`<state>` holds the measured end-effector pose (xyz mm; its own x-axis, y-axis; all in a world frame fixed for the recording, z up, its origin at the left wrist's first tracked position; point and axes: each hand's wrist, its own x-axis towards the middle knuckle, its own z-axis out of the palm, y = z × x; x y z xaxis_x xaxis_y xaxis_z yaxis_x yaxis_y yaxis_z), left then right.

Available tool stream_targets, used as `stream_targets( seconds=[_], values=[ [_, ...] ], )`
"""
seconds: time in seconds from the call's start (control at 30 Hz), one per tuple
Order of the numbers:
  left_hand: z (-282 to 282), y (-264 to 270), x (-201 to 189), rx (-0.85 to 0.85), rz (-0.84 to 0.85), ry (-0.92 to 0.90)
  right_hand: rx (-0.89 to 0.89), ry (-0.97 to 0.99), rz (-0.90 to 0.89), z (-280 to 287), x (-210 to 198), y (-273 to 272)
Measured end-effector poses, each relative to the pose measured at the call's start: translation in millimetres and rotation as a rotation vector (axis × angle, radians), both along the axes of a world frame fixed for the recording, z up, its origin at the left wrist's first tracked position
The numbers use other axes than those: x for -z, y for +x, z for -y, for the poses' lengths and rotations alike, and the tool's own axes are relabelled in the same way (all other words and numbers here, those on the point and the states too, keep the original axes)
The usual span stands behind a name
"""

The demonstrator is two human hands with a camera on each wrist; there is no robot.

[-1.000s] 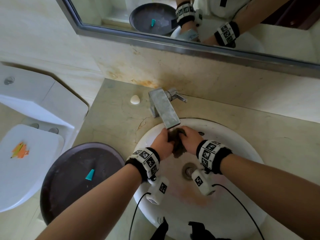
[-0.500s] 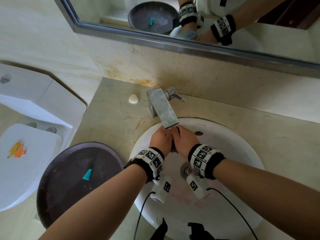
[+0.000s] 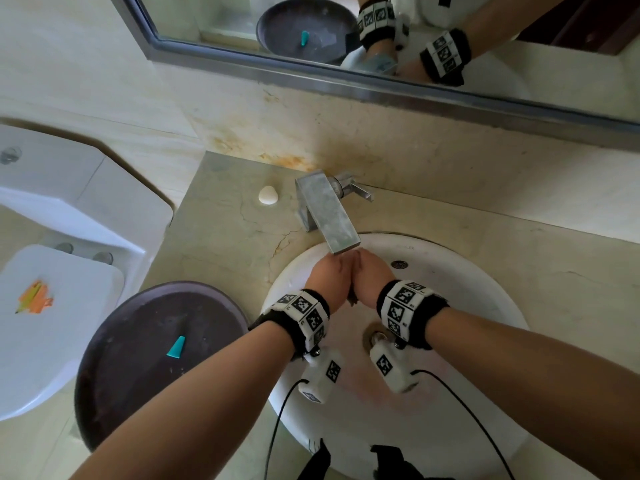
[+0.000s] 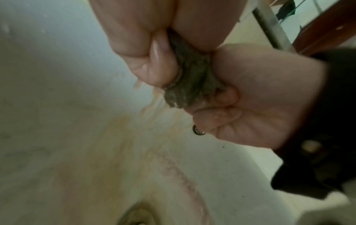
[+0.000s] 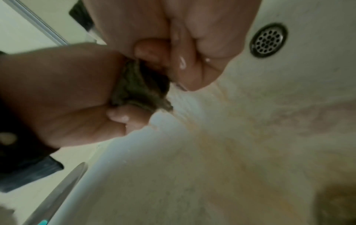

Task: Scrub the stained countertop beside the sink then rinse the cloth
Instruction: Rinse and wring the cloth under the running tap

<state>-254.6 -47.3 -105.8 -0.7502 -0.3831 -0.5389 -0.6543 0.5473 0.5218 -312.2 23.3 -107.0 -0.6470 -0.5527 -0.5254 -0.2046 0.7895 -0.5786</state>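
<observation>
A dark, wet cloth (image 4: 190,85) is bunched between both my hands, over the white sink (image 3: 467,282) and just under the tip of the metal faucet (image 3: 327,216). My left hand (image 3: 330,277) and right hand (image 3: 372,278) press side by side, fingers curled tight round the cloth. From above only a dark scrap of cloth (image 3: 352,299) shows below my palms. Brownish water runs off the cloth (image 5: 138,91) down the bowl. The beige stone countertop (image 3: 235,237) lies left of the sink, cracked and rust-stained by the wall.
A dark round basin (image 3: 156,358) with a small teal piece (image 3: 176,347) stands at the counter's left front. A white soap-like lump (image 3: 267,195) lies beside the faucet. The toilet (image 3: 45,306) is further left, a mirror (image 3: 346,36) above. The overflow hole (image 5: 268,41) sits right of my hands.
My hands have closed together and squeezed the cloth. A second ago it hung out dark between them; now it is almost hidden between my palms.
</observation>
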Motion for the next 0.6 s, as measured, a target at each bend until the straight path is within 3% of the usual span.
stream_targets(
  seconds=[0.1, 0.23, 0.5, 0.6],
  values=[
    [7.8, 5.7, 3.0, -0.007, -0.097, -0.004, 0.137, -0.136, 0.104, -6.6, -0.1, 6.4],
    [20.0, 17.1, 1.7, -0.059, -0.233, -0.012, 0.159, -0.236, 0.187, -23.1, -1.2, -5.7],
    [21.4, 21.5, -7.3, -0.231, -0.219, 0.241, 0.379, -0.404, 0.387, -28.2, -5.4, -14.7],
    [18.2, 19.6, -9.6, -0.15, -0.208, 0.206, 0.377, -0.435, 0.365, -30.8, -4.1, -12.1]
  ],
)
